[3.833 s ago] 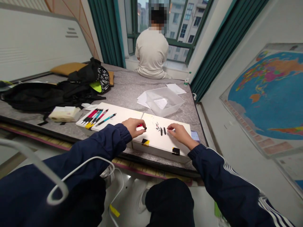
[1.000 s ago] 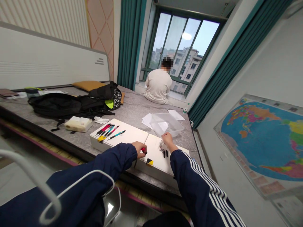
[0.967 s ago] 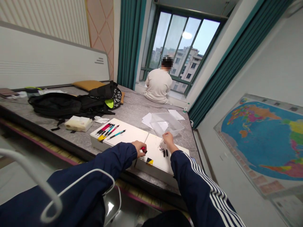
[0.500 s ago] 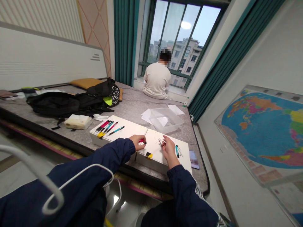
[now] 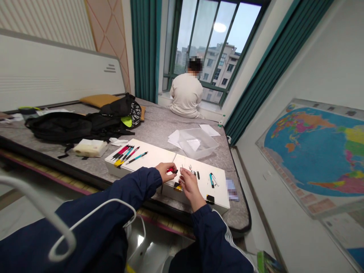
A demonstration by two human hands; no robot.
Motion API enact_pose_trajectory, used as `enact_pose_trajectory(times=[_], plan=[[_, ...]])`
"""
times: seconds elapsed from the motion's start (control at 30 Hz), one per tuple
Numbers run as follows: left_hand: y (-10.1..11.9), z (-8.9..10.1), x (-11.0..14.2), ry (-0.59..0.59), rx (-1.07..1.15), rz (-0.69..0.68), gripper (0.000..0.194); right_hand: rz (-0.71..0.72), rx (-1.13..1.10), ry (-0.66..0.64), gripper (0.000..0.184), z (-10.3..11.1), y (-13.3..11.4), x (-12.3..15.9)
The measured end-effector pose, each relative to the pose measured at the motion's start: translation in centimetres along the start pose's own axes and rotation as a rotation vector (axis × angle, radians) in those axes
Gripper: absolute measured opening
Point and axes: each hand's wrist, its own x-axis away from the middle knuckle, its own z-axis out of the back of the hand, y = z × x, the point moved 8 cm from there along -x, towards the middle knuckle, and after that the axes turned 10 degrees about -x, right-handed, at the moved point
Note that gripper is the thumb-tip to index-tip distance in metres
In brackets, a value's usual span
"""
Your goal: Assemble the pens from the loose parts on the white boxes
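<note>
My left hand is closed around a red and black pen part above the seam between two white boxes. Just to its right, my right hand has thumb and fingertips pinched together over the right white box. What the pinch holds is too small to make out. Beyond those fingers lie small pen parts, some black, some pale. Further right rest a teal pen barrel and a white piece beside it. Several red, teal and black pens are laid out on the left white box.
Behind the boxes stands a clear plastic bin with paper sheets around it. A tissue pack and a black backpack lie at left on the bed. A person sits by the window. A white cable crosses my left sleeve.
My right hand has moved left from the small parts to beside my left hand, uncovering black pieces on the box. The left hand keeps its hold on the red and black pen part.
</note>
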Motion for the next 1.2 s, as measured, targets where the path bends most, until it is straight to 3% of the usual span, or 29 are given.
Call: enact_pose_trajectory(times=[0.2,0.3,0.43,0.63,1.2], plan=[[-0.9,1.7,0.0,0.050,-0.033,0.018,0.017,-0.094,0.159,-0.164,0.039,-1.0,-0.4,1.0],[-1.4,1.9,0.2,0.042,-0.051,0.036,0.018,0.014,0.243,-0.203,0.042,-1.9,-1.8,1.4],[-0.8,2.0,0.4,0.055,-0.041,-0.003,0.019,0.214,0.199,-0.236,0.038,-3.5,-3.7,1.9],[0.1,2.1,0.8,0.046,-0.033,-0.044,0.018,0.211,0.135,-0.272,0.037,-5.0,-3.8,2.6],[-0.6,2.3,1.2,0.031,-0.018,-0.034,0.014,0.269,0.222,-0.318,0.039,-5.2,-2.8,3.2]])
